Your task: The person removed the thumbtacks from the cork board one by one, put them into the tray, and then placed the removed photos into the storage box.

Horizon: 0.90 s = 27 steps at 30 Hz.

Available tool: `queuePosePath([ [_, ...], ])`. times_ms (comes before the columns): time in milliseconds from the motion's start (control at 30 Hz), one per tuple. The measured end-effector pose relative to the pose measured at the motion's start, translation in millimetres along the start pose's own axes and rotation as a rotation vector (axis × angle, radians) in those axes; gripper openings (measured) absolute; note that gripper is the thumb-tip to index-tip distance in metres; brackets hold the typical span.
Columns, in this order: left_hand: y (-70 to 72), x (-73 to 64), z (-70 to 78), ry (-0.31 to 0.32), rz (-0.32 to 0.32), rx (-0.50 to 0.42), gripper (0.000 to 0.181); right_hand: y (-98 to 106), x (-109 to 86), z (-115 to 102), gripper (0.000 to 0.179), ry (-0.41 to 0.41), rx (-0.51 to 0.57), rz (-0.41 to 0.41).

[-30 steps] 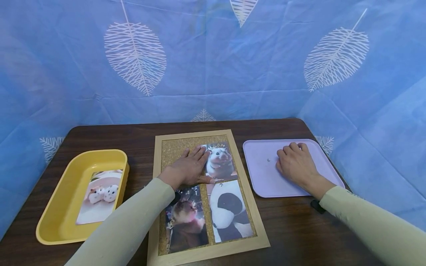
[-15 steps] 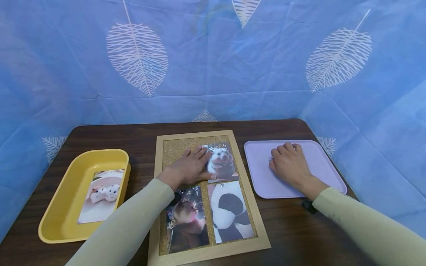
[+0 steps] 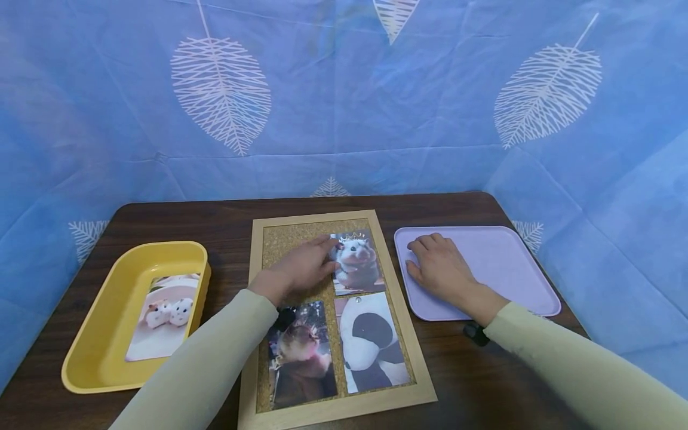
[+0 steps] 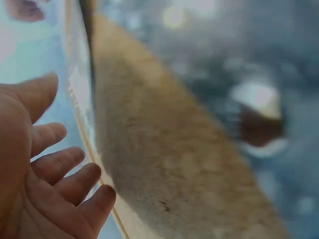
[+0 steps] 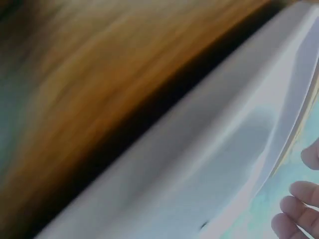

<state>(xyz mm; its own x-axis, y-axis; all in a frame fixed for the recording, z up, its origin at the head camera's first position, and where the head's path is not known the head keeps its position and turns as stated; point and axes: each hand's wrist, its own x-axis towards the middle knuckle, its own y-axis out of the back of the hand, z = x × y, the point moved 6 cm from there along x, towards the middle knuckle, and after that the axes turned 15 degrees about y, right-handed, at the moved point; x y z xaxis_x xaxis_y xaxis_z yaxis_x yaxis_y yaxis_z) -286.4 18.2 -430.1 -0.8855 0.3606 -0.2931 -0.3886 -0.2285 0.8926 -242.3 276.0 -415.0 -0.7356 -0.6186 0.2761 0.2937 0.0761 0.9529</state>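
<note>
The photo of a crowned hamster (image 3: 357,266) lies in the upper right part of a cork board (image 3: 282,239), inside its pale wooden frame. The left hand (image 3: 301,269) is just left of this photo, its fingertips at the picture's left edge; contact cannot be made out. In the left wrist view, its fingers are loosely spread and hold nothing.

Directly below is a photo of a black-and-white animal (image 3: 371,337), with a small clear pushpin (image 3: 358,300) near its top. Beside that, at lower left, lies a dark photo of a pinkish animal (image 3: 306,382), its upper part partly covered by the left wrist's black camera (image 3: 284,318).

To the right, the right hand (image 3: 443,269) is over the left part of a lilac tray (image 3: 510,269), fingers bent; whether they pinch anything cannot be told. Well to the left, a yellow tray (image 3: 99,361) contains a photo of two small hamsters (image 3: 169,337). All this is on a dark wood-grain table (image 3: 457,373), before a blue cloth (image 3: 322,89) printed with white leaves.
</note>
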Motion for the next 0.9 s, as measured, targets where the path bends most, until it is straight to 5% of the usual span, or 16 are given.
queuePosePath([
  [300, 18.5, 9.6, -16.4, 0.118, 0.049, -0.489, 0.049, -0.4, 14.6, -28.5, 0.034, 0.062, 0.077, 0.009],
  [600, 13.2, 24.3, -34.8, 0.34, -0.152, -1.189, 0.045, -5.5, 16.6, -43.9, 0.047, 0.066, 0.16, -0.062],
  [733, 15.3, 29.2, -41.5, 0.413, -0.179, -1.38, 0.046, -9.6, 16.2, -47.9, 0.051, 0.073, 0.166, -0.086],
  [900, 17.4, 34.0, -48.4, 0.446, -0.213, -1.503, 0.052, -12.5, 15.4, -52.0, 0.054, 0.087, 0.17, -0.11],
])
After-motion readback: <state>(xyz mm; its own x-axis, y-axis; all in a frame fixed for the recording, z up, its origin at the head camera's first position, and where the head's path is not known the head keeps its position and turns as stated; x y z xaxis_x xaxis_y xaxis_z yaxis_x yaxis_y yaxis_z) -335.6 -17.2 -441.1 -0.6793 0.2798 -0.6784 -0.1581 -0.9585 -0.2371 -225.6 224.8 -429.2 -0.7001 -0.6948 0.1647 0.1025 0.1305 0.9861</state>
